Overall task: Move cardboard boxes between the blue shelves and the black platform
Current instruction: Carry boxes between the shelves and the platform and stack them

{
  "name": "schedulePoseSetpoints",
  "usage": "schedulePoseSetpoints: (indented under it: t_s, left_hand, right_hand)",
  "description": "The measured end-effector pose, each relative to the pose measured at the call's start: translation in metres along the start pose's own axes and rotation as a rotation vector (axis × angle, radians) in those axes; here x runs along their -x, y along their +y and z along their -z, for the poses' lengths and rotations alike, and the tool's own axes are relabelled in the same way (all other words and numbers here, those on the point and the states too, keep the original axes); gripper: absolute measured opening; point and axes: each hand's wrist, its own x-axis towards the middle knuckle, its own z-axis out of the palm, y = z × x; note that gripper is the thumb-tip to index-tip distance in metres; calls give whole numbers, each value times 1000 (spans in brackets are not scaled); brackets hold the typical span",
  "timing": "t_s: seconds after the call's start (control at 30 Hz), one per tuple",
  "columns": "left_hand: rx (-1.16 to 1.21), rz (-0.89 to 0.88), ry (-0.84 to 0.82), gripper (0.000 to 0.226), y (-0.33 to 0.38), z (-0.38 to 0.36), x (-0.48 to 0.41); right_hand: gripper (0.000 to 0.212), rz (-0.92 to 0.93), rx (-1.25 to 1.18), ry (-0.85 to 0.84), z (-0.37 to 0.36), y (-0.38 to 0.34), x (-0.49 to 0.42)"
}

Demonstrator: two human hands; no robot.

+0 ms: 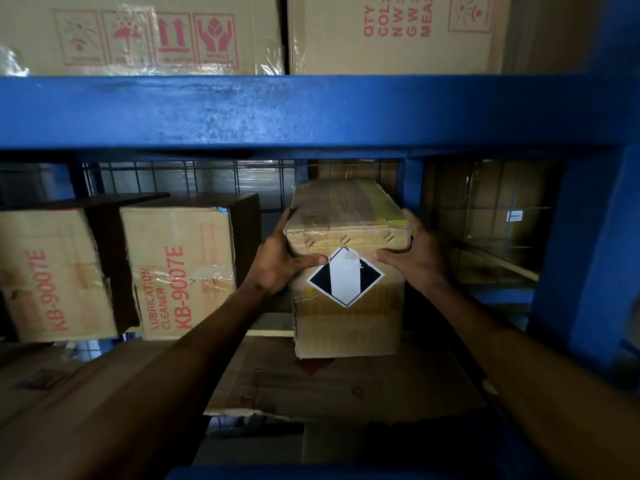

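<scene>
A tall taped cardboard box [348, 320] with a black-and-white diamond label stands upright inside the blue shelf [311, 112], on flattened cardboard. My left hand [280, 261] grips its upper left edge, thumb across the front face. My right hand [412, 251] grips the upper right edge, thumb on the front near the label. Both arms reach in from below. The black platform is not in view.
Two "KB-9007E" lubrication cleaner boxes [180, 271] [52, 275] sit on the same shelf level to the left. Larger boxes [145, 36] fill the shelf above. A blue upright [588, 244] stands right, with wire mesh [194, 178] behind and more wrapped boxes [485, 216] beyond.
</scene>
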Motion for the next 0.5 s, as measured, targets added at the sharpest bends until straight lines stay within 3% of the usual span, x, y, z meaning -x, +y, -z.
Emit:
schedulePoseSetpoints:
  t_s: [0.2, 0.5]
  left_hand:
    - [130, 40, 91, 94, 15, 0, 62]
    - [144, 131, 32, 83, 35, 5, 75]
  right_hand:
    - [40, 19, -134, 161, 10, -19, 49]
    - [59, -61, -82, -67, 24, -27, 58]
